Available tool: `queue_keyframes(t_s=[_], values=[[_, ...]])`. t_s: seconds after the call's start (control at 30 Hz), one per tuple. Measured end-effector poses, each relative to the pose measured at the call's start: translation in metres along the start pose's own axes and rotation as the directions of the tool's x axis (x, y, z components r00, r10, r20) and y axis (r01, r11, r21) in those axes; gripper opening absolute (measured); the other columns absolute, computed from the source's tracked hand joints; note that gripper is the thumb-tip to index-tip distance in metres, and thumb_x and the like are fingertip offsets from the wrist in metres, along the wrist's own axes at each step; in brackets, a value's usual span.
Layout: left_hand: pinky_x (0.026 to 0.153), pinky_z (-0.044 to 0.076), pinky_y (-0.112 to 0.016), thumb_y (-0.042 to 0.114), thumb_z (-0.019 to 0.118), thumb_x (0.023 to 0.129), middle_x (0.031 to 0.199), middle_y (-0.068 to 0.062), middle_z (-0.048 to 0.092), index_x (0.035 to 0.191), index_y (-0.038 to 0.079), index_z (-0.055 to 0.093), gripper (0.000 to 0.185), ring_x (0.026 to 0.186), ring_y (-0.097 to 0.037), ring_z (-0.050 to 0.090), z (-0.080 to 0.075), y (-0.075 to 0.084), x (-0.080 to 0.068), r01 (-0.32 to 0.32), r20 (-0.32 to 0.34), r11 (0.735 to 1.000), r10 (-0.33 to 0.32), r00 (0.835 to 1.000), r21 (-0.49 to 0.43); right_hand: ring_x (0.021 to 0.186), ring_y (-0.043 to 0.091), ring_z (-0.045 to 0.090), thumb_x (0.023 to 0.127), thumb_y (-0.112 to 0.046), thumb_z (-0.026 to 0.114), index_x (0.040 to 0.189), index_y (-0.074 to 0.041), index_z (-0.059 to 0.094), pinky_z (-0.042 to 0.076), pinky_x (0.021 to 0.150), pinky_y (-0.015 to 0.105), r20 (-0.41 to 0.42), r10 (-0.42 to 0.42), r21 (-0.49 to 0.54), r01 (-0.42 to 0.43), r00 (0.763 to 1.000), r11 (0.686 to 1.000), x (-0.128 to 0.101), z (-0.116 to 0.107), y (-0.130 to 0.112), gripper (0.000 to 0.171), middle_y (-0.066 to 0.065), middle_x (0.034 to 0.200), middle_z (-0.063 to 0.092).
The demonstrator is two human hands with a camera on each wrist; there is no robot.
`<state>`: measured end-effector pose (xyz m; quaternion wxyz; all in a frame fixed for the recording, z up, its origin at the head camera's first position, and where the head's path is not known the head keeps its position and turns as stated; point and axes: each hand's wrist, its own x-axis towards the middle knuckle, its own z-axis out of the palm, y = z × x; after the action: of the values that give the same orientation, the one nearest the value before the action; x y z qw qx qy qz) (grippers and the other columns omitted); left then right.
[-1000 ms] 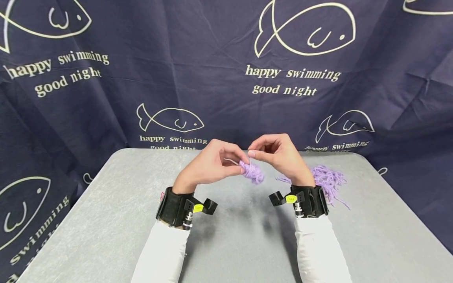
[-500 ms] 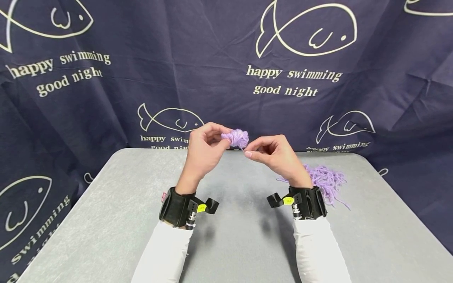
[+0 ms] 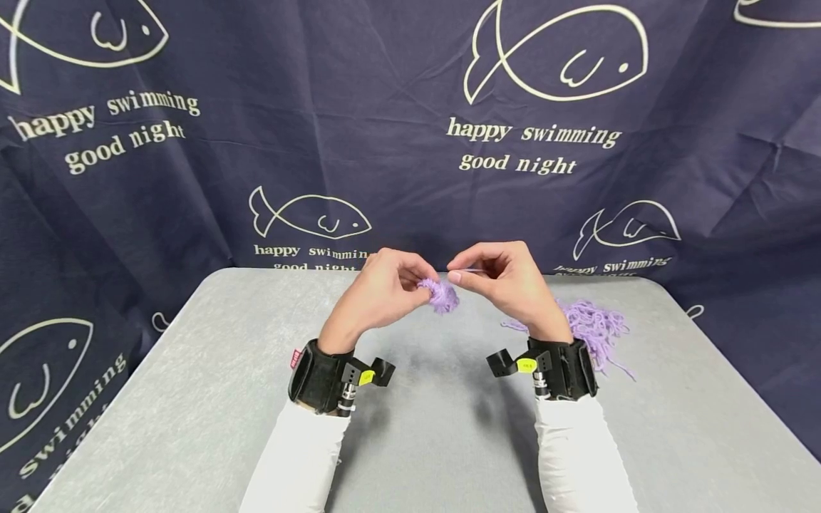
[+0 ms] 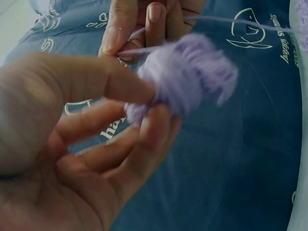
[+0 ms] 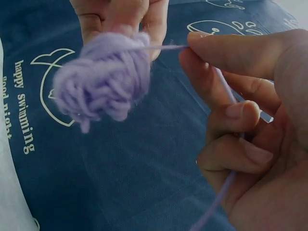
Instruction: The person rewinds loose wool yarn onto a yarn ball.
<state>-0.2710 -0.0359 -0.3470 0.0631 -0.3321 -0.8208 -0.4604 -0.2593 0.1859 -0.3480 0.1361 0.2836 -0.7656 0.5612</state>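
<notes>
My left hand (image 3: 385, 288) pinches one end of a small purple ball of yarn (image 3: 441, 295) between thumb and fingers, up over the far part of the table. In the left wrist view the wound yarn bundle (image 4: 185, 72) bulges out past the fingertips, strands wrapped around its middle. Just to the right, my right hand (image 3: 503, 278) pinches a single yarn strand (image 5: 166, 47) between thumb and index finger. That strand runs taut from the bundle to the pinch, then passes along the curled lower fingers and trails down, as the right wrist view shows.
A loose tangled pile of purple yarn (image 3: 593, 328) lies on the grey table (image 3: 436, 434) behind and right of the right wrist. A dark blue curtain (image 3: 410, 107) with fish drawings hangs right behind the table's far edge. Black straps with cameras circle both wrists.
My left hand turned upward with the yarn ball half a second ago, then tipped back down, the ball now lower. The right hand stayed nearly in place, keeping the strand pinched.
</notes>
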Motion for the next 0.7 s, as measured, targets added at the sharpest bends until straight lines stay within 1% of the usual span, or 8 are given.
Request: queue_keyframes(t_s=[0.1, 0.2, 0.27, 0.37, 0.43, 0.53, 0.63, 0.7], values=[[0.075, 0.059, -0.027, -0.003, 0.07, 0.083, 0.087, 0.001, 0.074, 0.092, 0.006, 0.078, 0.016, 0.078, -0.011, 0.069, 0.0, 0.0, 0.0, -0.041, 0.074, 0.997, 0.046, 0.996, -0.059, 0.052, 0.011, 0.04, 0.084, 0.002, 0.081, 0.093, -0.002, 0.078, 0.034, 0.047, 0.023, -0.008, 0.001, 0.012, 0.0, 1.0, 1.0, 0.0, -0.001, 0.001, 0.01, 0.005, 0.08, 0.071], [0.081, 0.06, -0.028, -0.007, 0.071, 0.084, 0.09, -0.002, 0.074, 0.094, 0.003, 0.077, 0.015, 0.082, -0.012, 0.071, 0.001, 0.0, -0.001, -0.096, 0.109, 0.982, 0.114, 0.988, -0.16, 0.055, 0.01, 0.044, 0.083, 0.003, 0.08, 0.095, 0.001, 0.077, 0.038, 0.049, 0.022, -0.015, 0.009, 0.036, -0.008, 1.0, 0.999, 0.0, -0.001, 0.003, 0.012, 0.005, 0.084, 0.073], [0.084, 0.06, -0.03, -0.009, 0.072, 0.084, 0.092, -0.004, 0.075, 0.094, 0.001, 0.077, 0.015, 0.085, -0.014, 0.072, 0.001, 0.0, -0.001, -0.148, 0.108, 0.963, 0.176, 0.978, -0.226, 0.057, 0.01, 0.049, 0.084, 0.003, 0.08, 0.096, 0.004, 0.076, 0.041, 0.051, 0.022, -0.02, 0.017, 0.052, -0.016, 1.0, 0.999, 0.0, -0.002, 0.005, 0.013, 0.005, 0.086, 0.073], [0.085, 0.06, -0.035, -0.012, 0.072, 0.084, 0.094, -0.009, 0.075, 0.096, -0.002, 0.076, 0.016, 0.087, -0.018, 0.073, 0.001, 0.0, -0.001, -0.216, 0.087, 0.917, 0.258, 0.962, -0.335, 0.057, 0.01, 0.051, 0.084, 0.003, 0.08, 0.096, 0.006, 0.075, 0.041, 0.051, 0.021, -0.019, 0.024, 0.075, -0.023, 1.0, 0.997, 0.001, -0.002, 0.009, 0.014, 0.006, 0.085, 0.073], [0.085, 0.06, -0.037, -0.013, 0.071, 0.083, 0.095, -0.012, 0.074, 0.097, -0.005, 0.075, 0.016, 0.087, -0.02, 0.073, 0.001, 0.0, -0.001, -0.245, 0.054, 0.884, 0.289, 0.956, -0.398, 0.059, 0.01, 0.055, 0.085, 0.003, 0.079, 0.096, 0.008, 0.074, 0.044, 0.051, 0.021, -0.007, 0.026, 0.093, -0.026, 1.0, 0.995, 0.001, -0.003, 0.013, 0.013, 0.007, 0.085, 0.074], [0.082, 0.061, -0.039, -0.017, 0.069, 0.083, 0.097, -0.018, 0.073, 0.098, -0.012, 0.071, 0.016, 0.085, -0.022, 0.072, -0.001, 0.0, -0.001, -0.273, -0.027, 0.826, 0.299, 0.954, -0.494, 0.06, 0.011, 0.057, 0.085, 0.006, 0.077, 0.095, 0.006, 0.075, 0.046, 0.052, 0.021, 0.018, 0.026, 0.121, -0.028, 1.0, 0.992, 0.002, -0.003, 0.018, 0.01, 0.009, 0.082, 0.073], [0.079, 0.061, -0.037, -0.02, 0.068, 0.081, 0.095, -0.017, 0.072, 0.097, -0.018, 0.067, 0.017, 0.083, -0.021, 0.071, -0.002, 0.001, 0.0, -0.313, -0.157, 0.765, 0.273, 0.949, -0.563, 0.065, 0.01, 0.061, 0.085, 0.007, 0.076, 0.094, 0.0, 0.076, 0.051, 0.057, 0.021, 0.035, 0.04, 0.134, -0.044, 0.999, 0.99, 0.002, -0.002, 0.021, 0.011, 0.007, 0.082, 0.072], [0.076, 0.062, -0.034, -0.021, 0.067, 0.08, 0.092, -0.012, 0.073, 0.096, -0.019, 0.067, 0.017, 0.081, -0.018, 0.071, -0.003, 0.001, 0.001, -0.338, -0.256, 0.727, 0.226, 0.94, -0.598, 0.064, 0.009, 0.058, 0.085, 0.005, 0.077, 0.092, -0.003, 0.077, 0.049, 0.057, 0.02, 0.038, 0.048, 0.119, -0.053, 0.998, 0.991, 0.003, -0.001, 0.022, 0.011, 0.005, 0.079, 0.07]])
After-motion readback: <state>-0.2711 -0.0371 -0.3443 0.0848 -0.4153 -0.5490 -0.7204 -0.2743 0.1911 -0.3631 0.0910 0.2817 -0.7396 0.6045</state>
